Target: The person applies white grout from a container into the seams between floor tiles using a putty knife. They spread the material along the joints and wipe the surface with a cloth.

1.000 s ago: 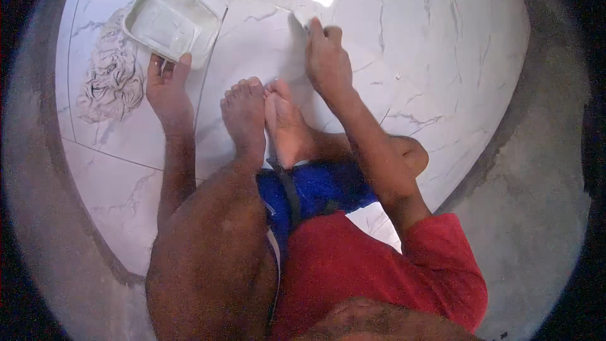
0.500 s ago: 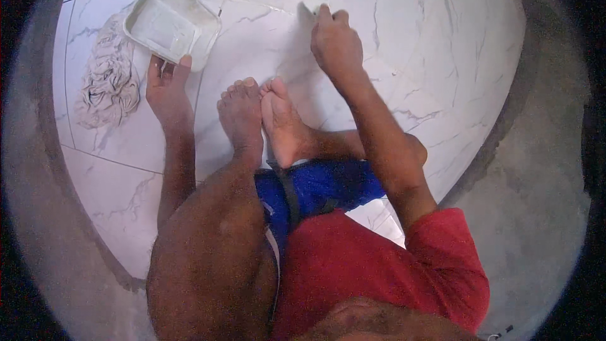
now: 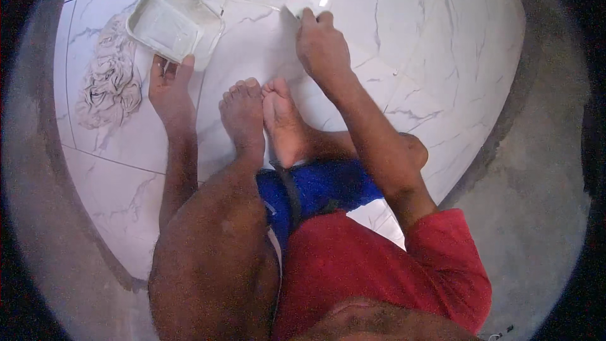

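My left hand [image 3: 172, 85] grips the near rim of a rectangular whitish plastic tub [image 3: 211, 35], thumb on the rim and fingers underneath. The tub is tilted, and pale paste smears its inside. My right hand [image 3: 323, 47] is closed on a small flat scraper [image 3: 290, 15], mostly hidden by the fingers. The scraper's edge is at the tile floor [image 3: 435, 57], by a joint line between tiles. A crumpled pale cloth [image 3: 110, 91] lies on the tiles left of the tub.
My bare feet [image 3: 243, 113] rest on the tiles between my hands. Rough grey concrete [image 3: 530, 202] borders the marbled tiles on both sides. A bright reflection shines on the floor beyond my right hand.
My right hand has moved left along the joint with the scraper. The tub and my left hand have shifted very slightly right. The cloth stays put.
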The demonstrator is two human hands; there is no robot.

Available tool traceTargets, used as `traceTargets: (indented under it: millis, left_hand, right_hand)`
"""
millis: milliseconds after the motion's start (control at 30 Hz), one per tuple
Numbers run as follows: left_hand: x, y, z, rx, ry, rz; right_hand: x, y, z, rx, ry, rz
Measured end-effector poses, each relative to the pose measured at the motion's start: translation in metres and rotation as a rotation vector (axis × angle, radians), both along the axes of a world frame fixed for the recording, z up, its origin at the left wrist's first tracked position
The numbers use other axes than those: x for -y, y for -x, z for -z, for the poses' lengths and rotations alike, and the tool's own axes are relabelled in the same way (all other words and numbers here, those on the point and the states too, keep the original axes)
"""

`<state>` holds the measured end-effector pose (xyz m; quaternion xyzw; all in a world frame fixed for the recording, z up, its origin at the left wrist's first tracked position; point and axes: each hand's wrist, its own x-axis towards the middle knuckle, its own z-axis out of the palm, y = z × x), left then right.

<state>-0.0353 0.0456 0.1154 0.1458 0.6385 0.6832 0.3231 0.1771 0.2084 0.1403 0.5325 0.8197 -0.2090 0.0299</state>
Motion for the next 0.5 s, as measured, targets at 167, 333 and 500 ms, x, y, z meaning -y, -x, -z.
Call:
traceTargets:
  millis: [167,333,500]
  left_hand:
    - [0.0,0.001,-0.003,-0.018,0.014,-0.014]
    - [0.004,0.002,-0.004,-0.039,0.027,-0.063]
    - [0.0,0.003,-0.003,-0.051,-0.007,-0.014]
  right_hand:
    - [0.01,0.009,0.022,0.024,0.034,-0.03]
    - [0.026,-0.014,0.007,0.122,0.131,-0.067]
    - [-0.026,0.01,-0.002,0.051,-0.105,-0.104]
